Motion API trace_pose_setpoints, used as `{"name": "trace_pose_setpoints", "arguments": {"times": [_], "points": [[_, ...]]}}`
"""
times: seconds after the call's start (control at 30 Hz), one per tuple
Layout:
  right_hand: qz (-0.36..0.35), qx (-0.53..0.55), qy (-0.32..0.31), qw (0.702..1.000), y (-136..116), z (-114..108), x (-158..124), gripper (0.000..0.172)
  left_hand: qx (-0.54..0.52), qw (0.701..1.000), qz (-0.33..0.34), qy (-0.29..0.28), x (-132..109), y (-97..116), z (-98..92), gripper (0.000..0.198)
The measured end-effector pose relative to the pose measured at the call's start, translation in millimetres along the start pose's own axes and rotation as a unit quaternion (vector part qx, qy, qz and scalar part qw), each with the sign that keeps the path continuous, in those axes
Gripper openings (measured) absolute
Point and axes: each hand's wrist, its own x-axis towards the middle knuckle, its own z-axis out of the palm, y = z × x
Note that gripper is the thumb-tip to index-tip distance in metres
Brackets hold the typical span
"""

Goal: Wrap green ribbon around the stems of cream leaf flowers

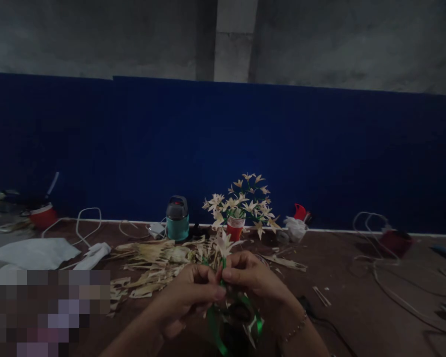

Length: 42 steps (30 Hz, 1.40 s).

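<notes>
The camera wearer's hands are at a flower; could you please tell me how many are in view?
2: the left hand comes from the left to the green stem, and the right hand pinches it from the right. Parts of both are hidden.

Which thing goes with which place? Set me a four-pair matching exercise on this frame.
Things:
1. Teal container with dark handled lid
2. Red cup with pale rim
3. Shiny green ribbon
4. Thin beaded bracelet

Places:
A. Around the right wrist
B. Holding cream star-shaped flowers
C. Looped below the left hand and right hand
D. Standing left of the flowers

Pairs: 1-D; 2-B; 3-C; 4-A
</notes>
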Motion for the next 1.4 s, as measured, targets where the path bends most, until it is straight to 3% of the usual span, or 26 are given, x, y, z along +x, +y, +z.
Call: {"name": "trace_pose_setpoints", "arguments": {"times": [0.13,0.53,0.63,0.77,0.97,1.23,1.4], "points": [[-0.002,0.017,-0.005,1.000,-0.1,0.4,-0.5,0.027,-0.002,1.000,0.003,-0.022,-2.4,3.6,-0.1,0.019],[0.014,-0.052,0.028,0.998,-12.0,9.8,-6.4,0.028,0.048,0.999,0.022,-0.004,2.6,-4.7,-5.1,0.020],[0.034,-0.119,0.062,0.990,-19.3,15.4,-6.3,0.027,0.132,0.989,0.062,0.027,3.5,-3.7,-4.2,0.014],[0.036,-0.233,0.108,0.966,-22.1,17.1,-3.3,0.020,0.266,0.951,0.114,0.107,4.0,-2.3,-3.7,0.012],[0.048,-0.293,0.120,0.947,-21.7,16.5,-3.1,0.020,0.237,0.967,0.079,0.056,6.6,-6.0,-8.7,0.009],[0.043,-0.285,0.149,0.946,-19.8,20.1,-1.3,0.024,0.241,0.965,0.078,0.068,8.5,-7.3,-10.5,0.005],[0.020,-0.235,0.183,0.954,-14.5,21.7,0.8,0.023,0.230,0.964,0.113,0.074,2.2,-0.2,-3.1,0.006]]}}
